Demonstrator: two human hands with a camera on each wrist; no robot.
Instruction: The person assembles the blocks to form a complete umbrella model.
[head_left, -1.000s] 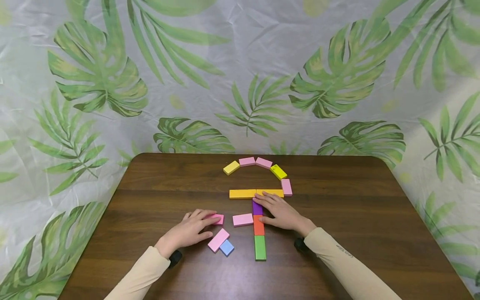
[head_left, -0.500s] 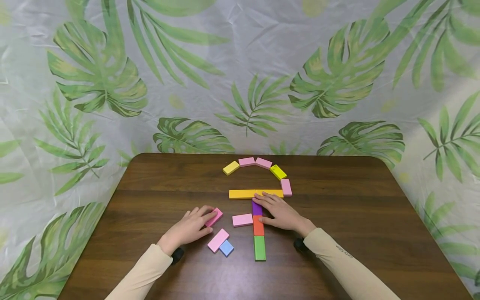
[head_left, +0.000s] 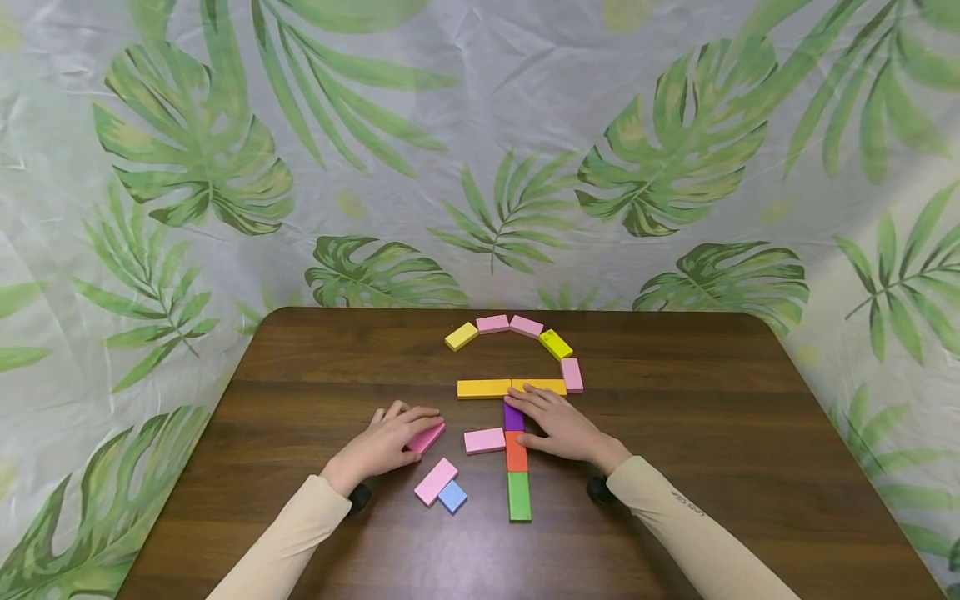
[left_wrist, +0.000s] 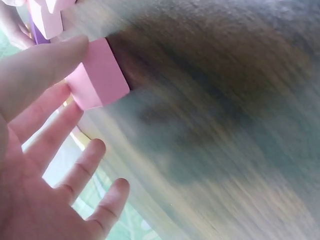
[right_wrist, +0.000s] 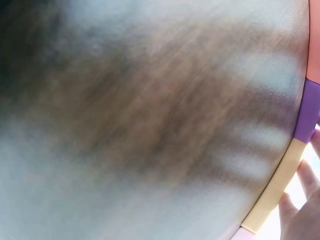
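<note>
My left hand (head_left: pixel 381 442) pinches a deep-pink block (head_left: pixel 427 438) between thumb and fingers, just over or on the table. In the left wrist view the thumb and two fingertips touch this pink block (left_wrist: pixel 102 75), while the other fingers stay apart from it. My right hand (head_left: pixel 564 423) rests with extended fingers by the purple block (head_left: pixel 513 415) and the right orange-yellow block (head_left: pixel 543 386). Its thumb lies at the red-orange block (head_left: pixel 516 452). The right wrist view has fingers (right_wrist: pixel 306 182) against the yellow block (right_wrist: pixel 277 185), with purple beside it.
A green block (head_left: pixel 519 497) ends the vertical row, and a light-pink block (head_left: pixel 484 441) lies left of it. Nearer me, another light-pink block (head_left: pixel 437 482) touches a blue block (head_left: pixel 453 497). An arc of pink and yellow blocks (head_left: pixel 556 343) curves along the table's (head_left: pixel 675 367) far side.
The deep-pink block has turned to a slant and its face has tipped within my left hand, which has shifted slightly. My right hand and the other blocks stay put.
</note>
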